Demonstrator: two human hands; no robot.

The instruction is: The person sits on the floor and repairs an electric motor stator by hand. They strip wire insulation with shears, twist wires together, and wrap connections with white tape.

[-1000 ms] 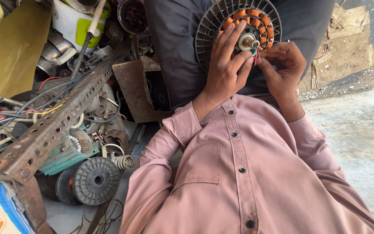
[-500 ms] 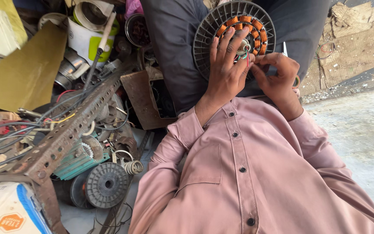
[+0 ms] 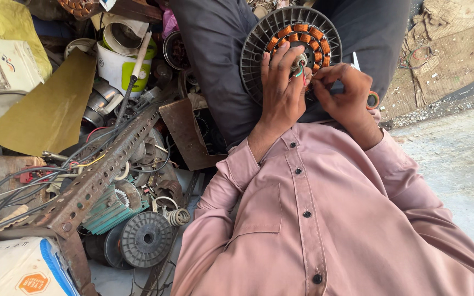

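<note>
- Nearest, at the lower left corner, lies a white cardboard box with a blue edge bearing an orange hexagonal label; its print is left unread.
- Just beside it rests a grey ribbed plastic wire spool, flat side up, next to a teal finned metal part.
- A rusty perforated steel angle bar runs diagonally over tangled cables and scrap.
- Farther left, a flat mustard-yellow sheet leans on the heap, with a cream carton marked by a small coloured emblem behind it.
- Beyond that stands a white plastic tub with a lime-green label, a pale stick propped in it.
- The round grey slotted fan motor with orange copper coils rests on the person's dark-trousered lap, at the top centre, under both hands.
- The left hand lies over the motor's lower half, fingers bent, fingertips pressing by the central hub.
- The right hand sits just right of the hub, fingers pinched narrowly on thin red and green wires leading from it.
</note>
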